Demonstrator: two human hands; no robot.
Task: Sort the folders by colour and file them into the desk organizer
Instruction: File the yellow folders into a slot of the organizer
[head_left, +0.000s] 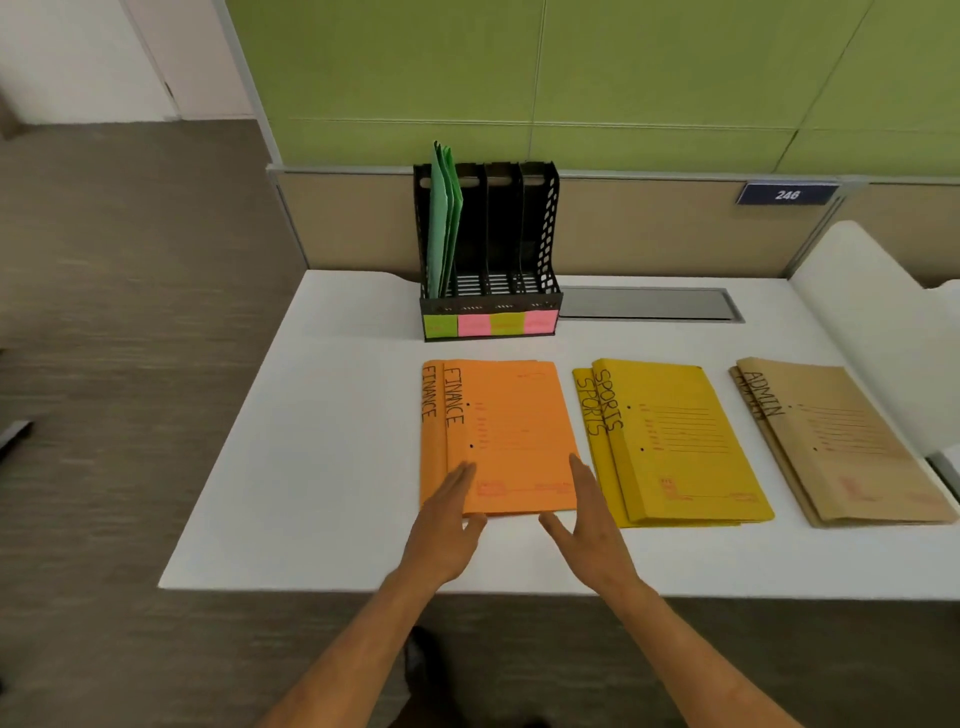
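Both hands, left hand (448, 525) and right hand (587, 519), flank the near edge of the orange folders (498, 436), fingers straight and spread wide, holding nothing.

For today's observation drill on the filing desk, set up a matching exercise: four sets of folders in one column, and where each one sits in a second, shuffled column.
Things:
1. green folders
2. orange folders
3. yellow folders
4. brown folders

Places:
A. flat on the desk, far right
B. upright in the organizer, leftmost slot
C. under both hands' fingertips
D. flat, between two other piles

Pairs: 1-B, 2-C, 3-D, 4-A
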